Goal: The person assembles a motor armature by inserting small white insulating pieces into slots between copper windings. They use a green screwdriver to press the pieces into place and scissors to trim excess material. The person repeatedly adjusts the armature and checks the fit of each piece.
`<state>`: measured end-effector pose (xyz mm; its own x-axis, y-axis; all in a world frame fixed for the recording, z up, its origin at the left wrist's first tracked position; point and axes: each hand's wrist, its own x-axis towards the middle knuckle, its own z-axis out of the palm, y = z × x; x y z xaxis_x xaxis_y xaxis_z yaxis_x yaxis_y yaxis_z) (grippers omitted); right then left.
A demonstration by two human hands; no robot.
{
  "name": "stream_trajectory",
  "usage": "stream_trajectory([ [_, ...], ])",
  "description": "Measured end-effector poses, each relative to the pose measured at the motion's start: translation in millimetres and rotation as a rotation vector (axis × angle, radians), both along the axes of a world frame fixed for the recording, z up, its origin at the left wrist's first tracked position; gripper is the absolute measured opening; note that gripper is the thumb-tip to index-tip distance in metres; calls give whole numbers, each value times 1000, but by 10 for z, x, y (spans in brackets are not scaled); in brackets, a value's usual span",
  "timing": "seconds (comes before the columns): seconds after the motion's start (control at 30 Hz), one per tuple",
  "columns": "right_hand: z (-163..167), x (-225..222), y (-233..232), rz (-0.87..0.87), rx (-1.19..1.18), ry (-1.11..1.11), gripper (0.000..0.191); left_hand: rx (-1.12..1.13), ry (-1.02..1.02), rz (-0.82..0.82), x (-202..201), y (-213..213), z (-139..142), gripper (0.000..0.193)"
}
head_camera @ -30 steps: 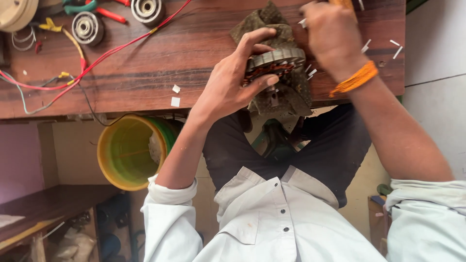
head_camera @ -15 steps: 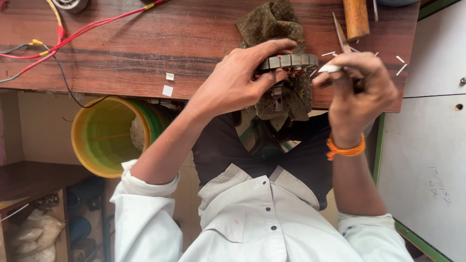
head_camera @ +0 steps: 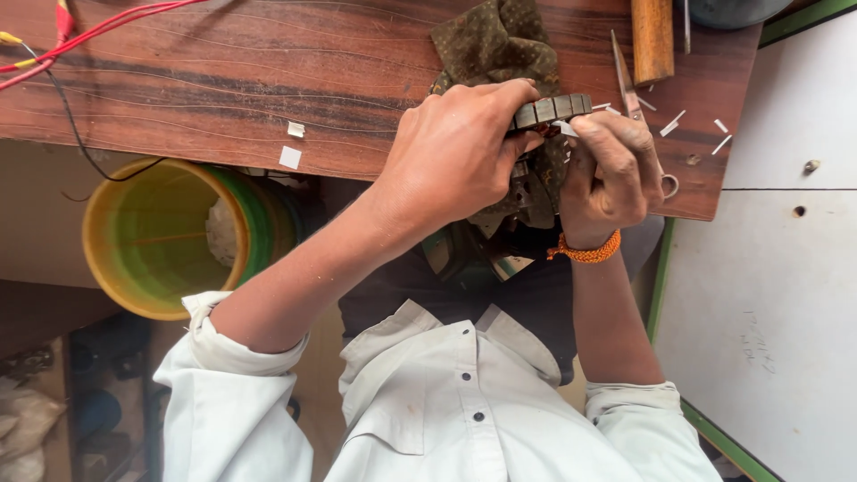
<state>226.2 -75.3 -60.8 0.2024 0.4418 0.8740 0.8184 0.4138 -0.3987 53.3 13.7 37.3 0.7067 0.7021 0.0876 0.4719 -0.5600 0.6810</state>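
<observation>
Two bare hands meeting at the near edge of the dark brown wooden tabletop [head_camera: 223, 80], both busy on one round, slotted grey metal motor core [head_camera: 552, 109]. Left hand [head_camera: 455, 156] wrapped over the core from its left, fingers [head_camera: 513, 94] curled and clamped on the rim, seemingly to keep it from turning. Right hand [head_camera: 610, 170], with an orange thread band [head_camera: 585, 252] at the wrist, pressed against the core's right side, fingers closed together around a small pale strip [head_camera: 565, 128] at the rim; whether the strip sits inside a slot cannot be told. Core held just off the tabletop edge, above the lap, over an olive-brown patterned cloth [head_camera: 495, 45] that spreads out behind the core, likely there as padding. Slim metal scissors [head_camera: 625, 76] just right of the core, blades pointing away, handle loop [head_camera: 669, 186] peeking past the right hand, close enough to grab. More small white strips [head_camera: 674, 122] scattered right of the core, two white scraps [head_camera: 290, 156] well left of it. Round wooden handle [head_camera: 653, 40] beyond the core to the right. Red wires [head_camera: 107, 27] and a thin black wire [head_camera: 71, 134] far left of the core. Yellow-green plastic bucket [head_camera: 161, 236] below the tabletop, left of the core.
</observation>
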Motion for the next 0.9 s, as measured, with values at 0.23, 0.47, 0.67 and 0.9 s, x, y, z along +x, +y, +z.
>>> stream_trajectory([
  [0.23,103,156,74,116,-31,-102,28,73,25,21,74,-62,-1,25],
  [0.47,491,260,113,265,-254,-102,26,58,-9,51,46,-52,-49,24],
  [0.67,686,171,1,199,-320,-109,21,98,-84,58,44,-77,-60,26],
  [0.9,554,321,38,282,-274,-137,21,167,-75,66,73,-91,-108,24],
])
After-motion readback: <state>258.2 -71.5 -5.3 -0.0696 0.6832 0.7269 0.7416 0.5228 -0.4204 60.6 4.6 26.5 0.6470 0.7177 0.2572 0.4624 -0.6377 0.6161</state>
